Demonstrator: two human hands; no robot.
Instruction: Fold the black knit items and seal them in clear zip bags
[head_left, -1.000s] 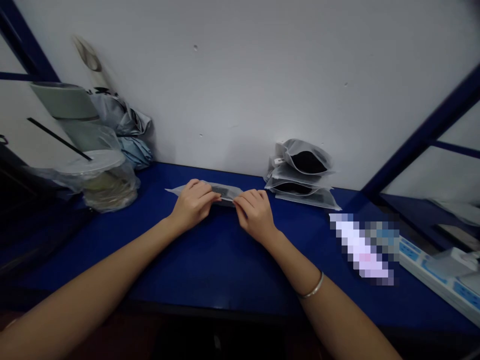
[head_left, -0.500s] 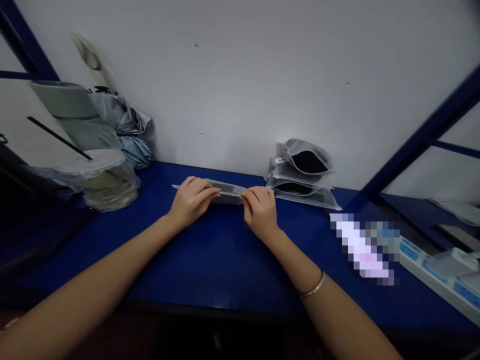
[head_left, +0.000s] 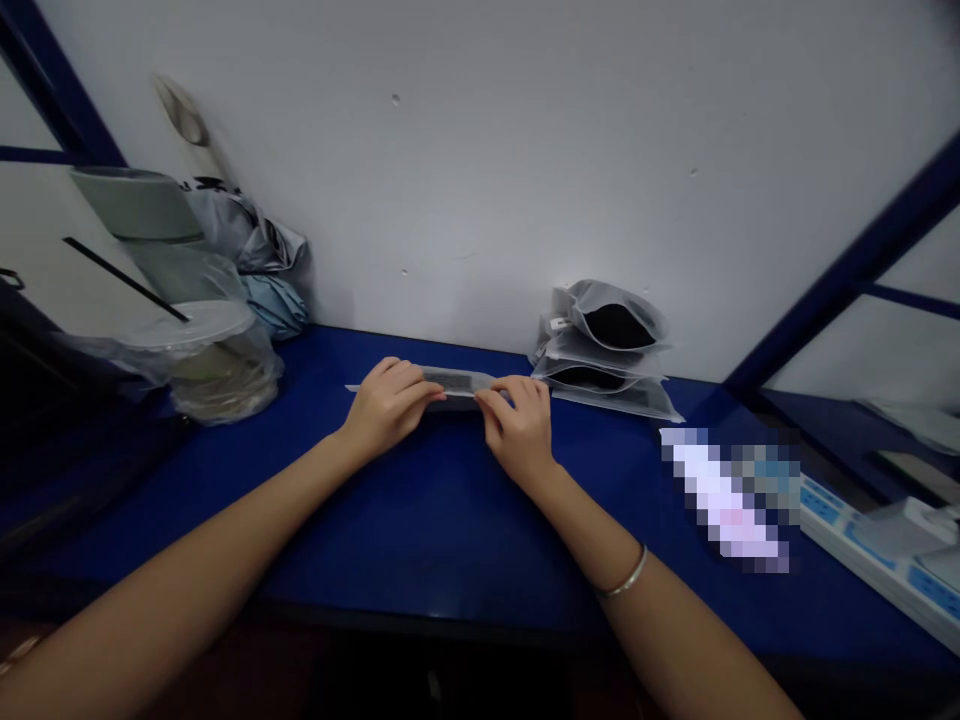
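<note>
A frosted plastic zip bag (head_left: 454, 380) is stretched between my two hands just above the blue desk. My left hand (head_left: 386, 408) pinches the near edge at its left part, thumb against fingers. At the right part of that same edge, my right hand (head_left: 520, 420) pinches between thumb and forefinger. Something darker shows faintly through the bag, but I cannot make out what. Close beyond my right hand lies a stack of similar frosted bags (head_left: 566, 347) with dark contents, their mouths gaping.
On the left stands a lidded cup (head_left: 217, 340) with a black straw, wrapped in clear plastic. Behind it are a green cylinder (head_left: 142, 205) and a folded umbrella (head_left: 277, 305). To the right are a blurred-out bright item (head_left: 720, 500) and a power strip (head_left: 877, 560) against the white wall's side.
My right thumb and forefinger have slid slightly left along the bag's edge. The bag's near edge has tipped a little lower. Both hands keep their pinch, and the view has shifted slightly.
</note>
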